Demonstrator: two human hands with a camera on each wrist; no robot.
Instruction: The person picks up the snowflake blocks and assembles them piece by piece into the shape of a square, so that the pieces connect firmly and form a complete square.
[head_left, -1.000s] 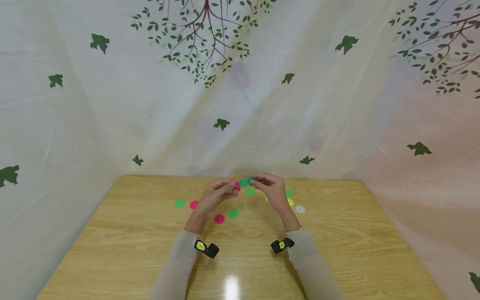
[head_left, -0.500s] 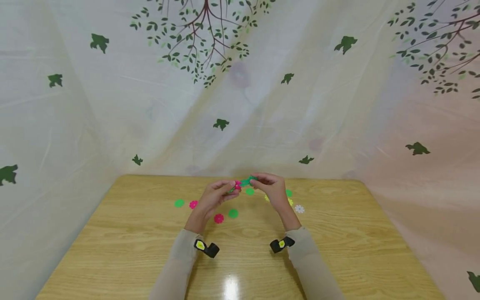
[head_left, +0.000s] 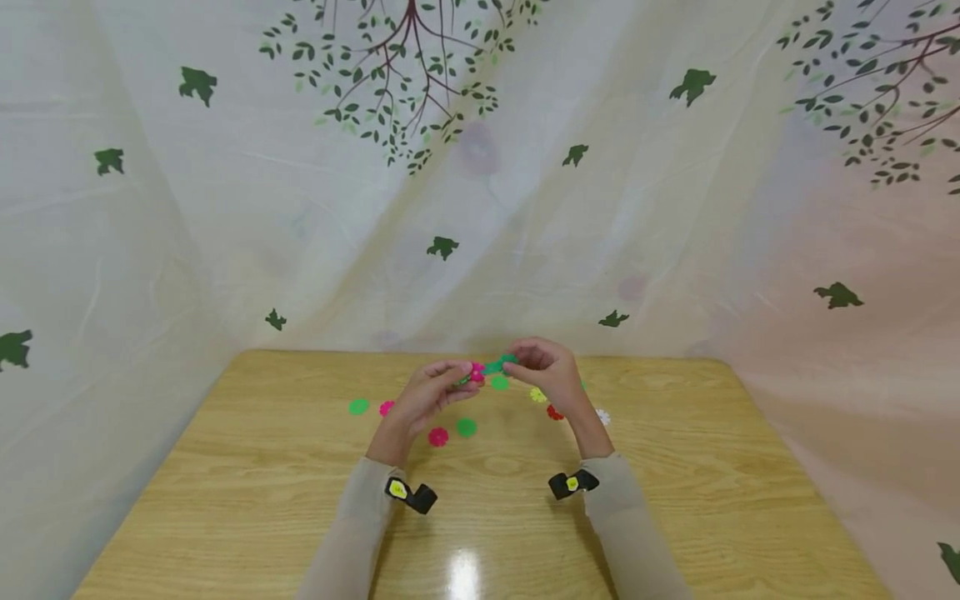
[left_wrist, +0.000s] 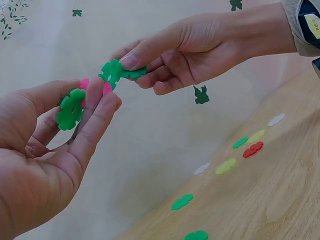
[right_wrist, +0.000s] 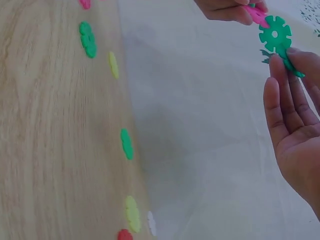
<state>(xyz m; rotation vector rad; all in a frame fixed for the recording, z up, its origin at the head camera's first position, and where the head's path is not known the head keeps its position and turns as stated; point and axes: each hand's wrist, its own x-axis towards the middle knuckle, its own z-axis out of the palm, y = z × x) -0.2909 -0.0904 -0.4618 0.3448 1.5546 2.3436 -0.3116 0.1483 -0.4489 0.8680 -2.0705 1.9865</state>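
Above the table, both hands hold a joined chain of notched plastic snowflake discs. The left hand (head_left: 424,398) pinches a pink disc (head_left: 477,372) between thumb and fingers. A green disc (left_wrist: 71,109) sticks out near its palm in the left wrist view. On the other side, the pink disc meets an upright green disc (right_wrist: 275,34). The right hand (head_left: 553,379) pinches another green disc (left_wrist: 135,73), set at an angle to that one. Fingers hide part of the pink disc.
Loose discs lie on the wooden table (head_left: 480,517): several green (head_left: 467,427), pink (head_left: 438,437), yellow (head_left: 538,395), red (head_left: 555,412) and white (head_left: 604,416). A printed curtain (head_left: 510,275) hangs behind the table's far edge.
The right hand has shifted slightly right and turned at the wrist, still pinching the green disc. A red disc on the table has come into sight beside it. The left hand stays nearly still.
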